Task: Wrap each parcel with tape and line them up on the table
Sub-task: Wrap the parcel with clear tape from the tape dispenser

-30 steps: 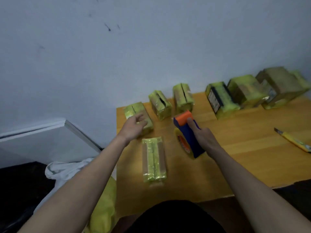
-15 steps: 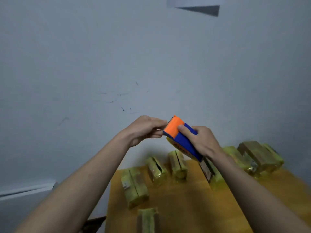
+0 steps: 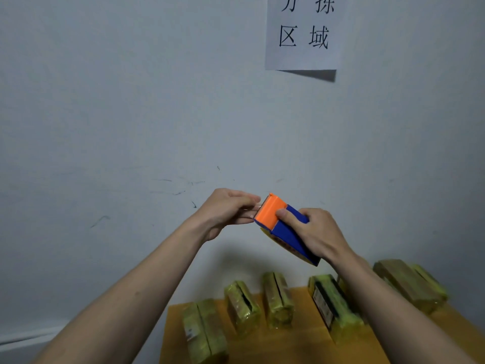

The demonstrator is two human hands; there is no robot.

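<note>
The right hand (image 3: 319, 233) grips the dispenser (image 3: 284, 227), raised before the wall. The left hand (image 3: 225, 211) pinches the tape end at its orange head. Parcels (image 3: 277, 298) stand along the table (image 3: 296, 345) below.

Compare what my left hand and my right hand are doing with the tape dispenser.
The right hand grips the tape dispenser around its blue body, thumb on the orange head; the left hand pinches at the cutter edge, apparently at the tape end. The right hand carries the dispenser; the left only meets its tip. Both are raised above the table.
</note>
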